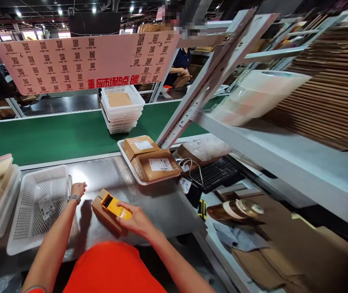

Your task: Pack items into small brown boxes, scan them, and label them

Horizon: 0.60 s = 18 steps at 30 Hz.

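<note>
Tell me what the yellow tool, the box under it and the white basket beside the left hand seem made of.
Yellow tool: probably hard plastic, given its smooth, slightly glossy casing.
Box: apparently cardboard, matt brown with flat, straight-edged sides.
Basket: likely moulded plastic, white, its walls pierced in a regular grid.

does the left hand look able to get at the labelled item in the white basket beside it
Probably yes: the left hand is close to the white basket, which is open on top, and nothing visible covers the labelled item. Whether that hand already holds anything is unclear.
</note>
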{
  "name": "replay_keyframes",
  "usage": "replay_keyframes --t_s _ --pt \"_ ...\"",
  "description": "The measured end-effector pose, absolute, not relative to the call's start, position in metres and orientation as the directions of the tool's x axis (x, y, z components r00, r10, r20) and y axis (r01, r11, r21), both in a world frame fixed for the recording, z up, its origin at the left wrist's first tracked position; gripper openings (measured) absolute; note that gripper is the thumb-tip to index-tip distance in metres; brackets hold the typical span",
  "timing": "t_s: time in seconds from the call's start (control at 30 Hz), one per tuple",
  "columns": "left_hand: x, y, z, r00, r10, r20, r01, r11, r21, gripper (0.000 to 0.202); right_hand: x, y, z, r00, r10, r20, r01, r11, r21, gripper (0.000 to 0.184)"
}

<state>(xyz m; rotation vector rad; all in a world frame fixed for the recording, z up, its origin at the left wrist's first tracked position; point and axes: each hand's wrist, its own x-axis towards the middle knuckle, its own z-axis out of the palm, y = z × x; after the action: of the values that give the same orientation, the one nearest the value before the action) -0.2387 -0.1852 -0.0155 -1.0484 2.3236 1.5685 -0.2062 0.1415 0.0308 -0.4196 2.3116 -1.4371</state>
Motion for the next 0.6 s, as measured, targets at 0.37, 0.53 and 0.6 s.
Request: replay_keyframes --t_s 0.37,0.53,0.6 --pt "-0.224 -0.142 -0.081 -0.757 -0.312 -0.573 -0.651 0.434 0.623 0.031 -0.206 0.143 0.022 -0.888 -0.403 -0.221 0.054 0.387 -0.92 0.055" --pt "-0.237 -0.163 -0.067 -0.794 -0.292 -0.534 -0.603 0.49 0.629 0.038 -0.208 0.144 0.026 -0.888 -0.401 -0.225 0.061 0.383 -0.922 0.05" --pt "-0.24 -0.162 -0.06 -0.811 -0.218 -0.543 -0.574 0.473 0.668 0.054 -0.209 0.143 0.026 -0.887 -0.409 -0.214 0.052 0.372 -0.927 0.05"
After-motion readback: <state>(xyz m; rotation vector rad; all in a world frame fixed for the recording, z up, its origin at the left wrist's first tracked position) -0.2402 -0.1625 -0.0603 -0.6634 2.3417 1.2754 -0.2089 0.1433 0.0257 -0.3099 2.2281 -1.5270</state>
